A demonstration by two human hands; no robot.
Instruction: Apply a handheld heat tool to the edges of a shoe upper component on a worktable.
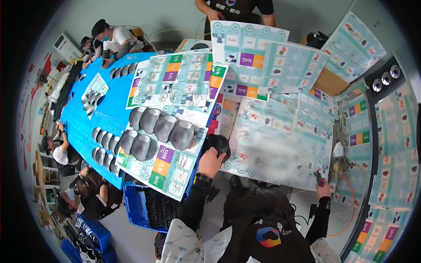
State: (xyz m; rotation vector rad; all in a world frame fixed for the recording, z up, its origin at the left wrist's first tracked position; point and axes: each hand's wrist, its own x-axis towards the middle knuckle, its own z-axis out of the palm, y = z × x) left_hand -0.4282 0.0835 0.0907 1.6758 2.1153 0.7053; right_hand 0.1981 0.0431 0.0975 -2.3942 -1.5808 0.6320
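Observation:
My left hand (209,164) is closed on a black curved shell (218,145), held at the right edge of the printed sheet on the left table. My right hand (323,188) is wrapped round a small black spray gun (317,176) near the lower right of a large printed sheet (258,109). A grey smear covers the middle of that sheet. Just left of my left hand, several grey-black rounded shells (182,135) lie in rows on another printed sheet (180,175). What the shells belong to, I cannot tell.
A blue crate (131,206) of stacked black pieces stands below the left table. More shells lie on the blue table cover (81,122). Printed boards (250,48) stand upright at the back. An orange hose (352,197) hangs at right. Other people work along the far left and back.

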